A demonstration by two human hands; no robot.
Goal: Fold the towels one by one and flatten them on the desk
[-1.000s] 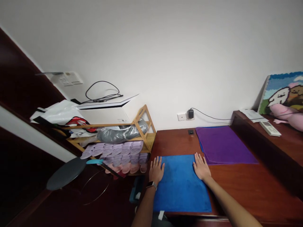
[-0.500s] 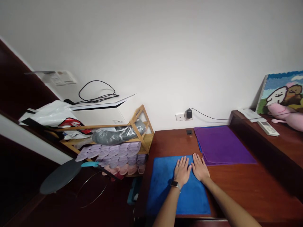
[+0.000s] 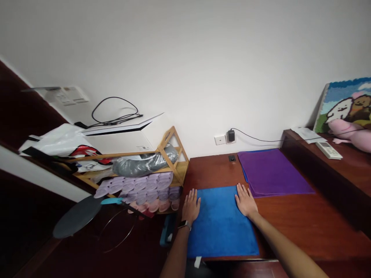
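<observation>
A blue cloth [image 3: 222,224] lies flat on the wooden desk [image 3: 301,231] near its front edge. My left hand [image 3: 190,208], with a watch [image 3: 184,224] on the wrist, lies flat over the cloth's far left corner, fingers stretched out. On the opposite side, my right hand [image 3: 245,201] rests open and flat at the far right corner. Just beyond the right hand is a purple cloth [image 3: 275,172], spread out with a blue edge showing beneath it. A small pale tag [image 3: 198,262] hangs at the blue cloth's near edge.
A wooden rack [image 3: 174,154] stands left of the desk, holding slippers [image 3: 142,189], a white box [image 3: 121,141] and wrapped items. A round dark stool seat [image 3: 78,216] is at lower left. On the right ledge lie a remote [image 3: 328,150] and a pink plush toy [image 3: 350,133].
My left hand has slid left from the middle of the blue cloth to its left corner. My right hand has stayed at the right corner. The pale tag has come into view.
</observation>
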